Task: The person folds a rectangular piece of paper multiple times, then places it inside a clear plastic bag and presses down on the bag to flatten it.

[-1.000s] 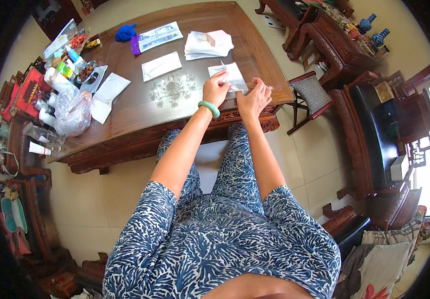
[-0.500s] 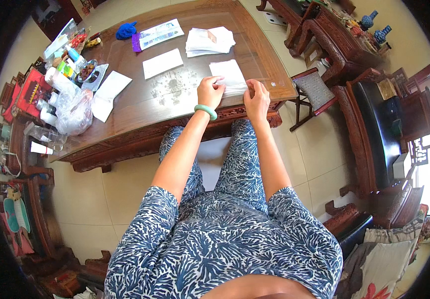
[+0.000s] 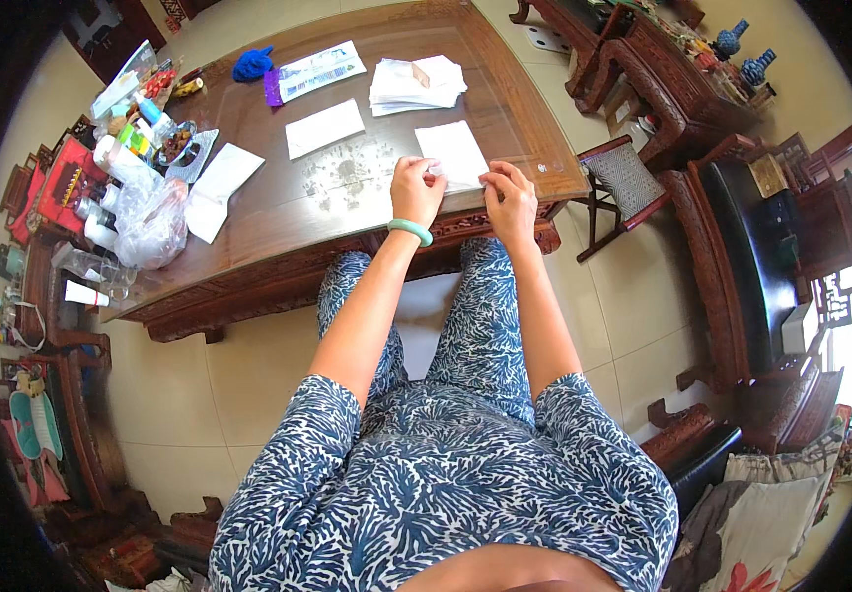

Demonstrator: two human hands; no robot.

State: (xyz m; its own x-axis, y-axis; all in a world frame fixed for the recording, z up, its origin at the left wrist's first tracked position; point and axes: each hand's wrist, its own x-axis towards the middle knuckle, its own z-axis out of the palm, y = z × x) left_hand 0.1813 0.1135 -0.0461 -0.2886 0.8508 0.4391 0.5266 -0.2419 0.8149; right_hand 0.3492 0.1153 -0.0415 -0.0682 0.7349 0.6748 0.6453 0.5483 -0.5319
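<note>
A white square of paper, perhaps a napkin, lies at the table's near right edge in front of me. At its left near corner my left hand, with a green bangle on the wrist, is closed, thumb and finger pinching the paper's edge. My right hand pinches at the right near corner with curled fingers. Just beyond is a stack of white papers with a brownish patch on top. To the left lie a single white sheet and a long pale packet with a purple end.
Farther left, an unfolded white paper lies beside a clear plastic bag and a clutter of bottles and boxes. A blue crumpled item sits at the back of the wooden table. A folding stool stands to the right.
Both hands have shifted only slightly at the paper's near edge. The paper's near part, which looked folded or layered before, now appears flatter.
</note>
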